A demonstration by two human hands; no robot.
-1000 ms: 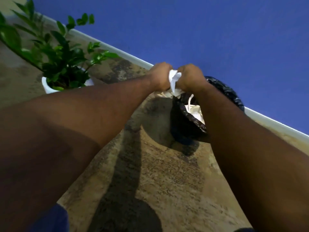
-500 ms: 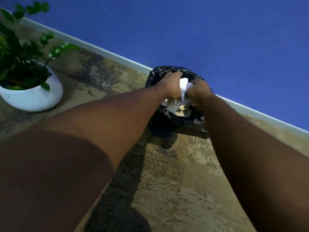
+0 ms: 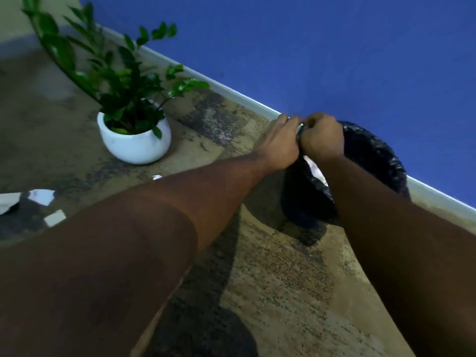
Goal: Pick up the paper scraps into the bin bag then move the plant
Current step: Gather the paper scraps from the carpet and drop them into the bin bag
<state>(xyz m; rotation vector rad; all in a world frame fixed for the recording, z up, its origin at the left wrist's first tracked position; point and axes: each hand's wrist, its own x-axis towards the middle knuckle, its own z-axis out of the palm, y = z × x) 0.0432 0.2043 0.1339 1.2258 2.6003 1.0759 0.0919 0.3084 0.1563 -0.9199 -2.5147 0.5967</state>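
Mottled floor is meeting a blue wall, and against it the black bin bag is sagging, thin and limp. Both hands, left hand and right hand, are pinching its rim, seemingly around paper. Light paper scraps are lying left; the plant, probably heavier, is wanting two hands under its smooth bowl

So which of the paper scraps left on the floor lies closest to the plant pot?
The tiny white scrap, just below the white pot. The larger white piece and the beige one lie farther left.
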